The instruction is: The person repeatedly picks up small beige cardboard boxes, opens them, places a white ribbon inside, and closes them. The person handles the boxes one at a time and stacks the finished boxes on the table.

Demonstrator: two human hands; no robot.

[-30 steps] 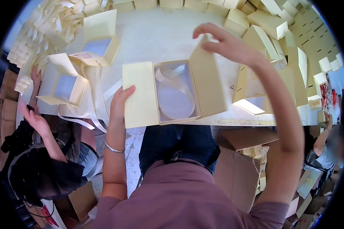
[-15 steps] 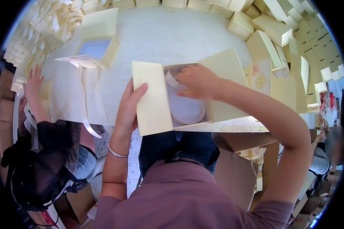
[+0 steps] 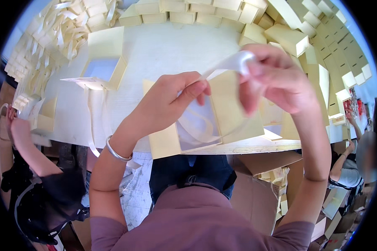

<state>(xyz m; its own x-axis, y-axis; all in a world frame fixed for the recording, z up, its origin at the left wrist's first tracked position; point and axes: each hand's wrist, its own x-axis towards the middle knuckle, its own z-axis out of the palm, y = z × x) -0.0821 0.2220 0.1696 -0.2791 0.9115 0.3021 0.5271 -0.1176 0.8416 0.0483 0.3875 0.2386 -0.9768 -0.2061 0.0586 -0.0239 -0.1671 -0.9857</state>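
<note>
A white ribbon (image 3: 226, 63) stretches between my two hands above an opened cream gift box (image 3: 165, 140) at the table's near edge. My left hand (image 3: 176, 94) pinches the ribbon between thumb and fingers. Higher and to the right, my right hand (image 3: 276, 77), partly blurred, has its fingers closed on the ribbon. More of the ribbon loops down into the box and trails over its right flap. My left wrist and forearm cover part of the box's left flap.
Another open cream box (image 3: 107, 69) with hanging ribbons stands at left on the white table (image 3: 163, 46). Stacked cream boxes (image 3: 180, 14) line the back and right. A cardboard carton (image 3: 255, 196) is below the edge at right. Co-workers sit left and right.
Both hands have risen from the box. My left hand has let go of the left flap and now grips the ribbon, which my right hand has drawn up out of the box.
</note>
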